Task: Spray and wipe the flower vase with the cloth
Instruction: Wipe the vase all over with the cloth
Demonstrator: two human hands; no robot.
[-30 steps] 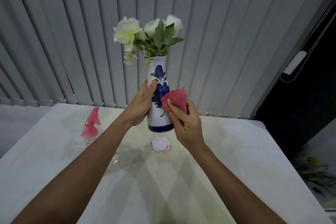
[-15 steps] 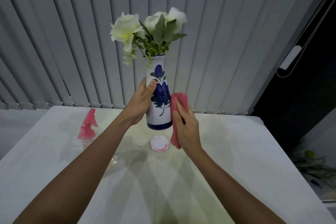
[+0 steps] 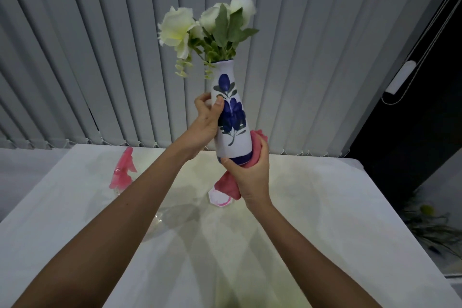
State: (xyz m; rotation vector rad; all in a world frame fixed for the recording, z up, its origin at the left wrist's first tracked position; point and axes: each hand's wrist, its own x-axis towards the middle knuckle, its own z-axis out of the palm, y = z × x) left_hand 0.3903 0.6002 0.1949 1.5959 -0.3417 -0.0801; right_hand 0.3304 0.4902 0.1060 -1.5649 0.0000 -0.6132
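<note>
A white flower vase with blue painted flowers is held up above the table, tilted slightly left at the top, with white artificial roses in it. My left hand grips its left side at mid-height. My right hand cups the vase's base and lower right side, holding a pink cloth pressed against it; part of the cloth hangs below. A spray bottle with a pink trigger head stands on the table at the left, behind my left forearm, which hides its lower body.
A white table fills the lower view. A small white coaster with pink print lies below the vase. Grey vertical blinds hang behind. The table's right edge drops to a dark floor with a plant.
The right hand with the cloth slid down from the vase's side to wrap under its base. The vase rose slightly and tilted; the left hand kept its grip.
</note>
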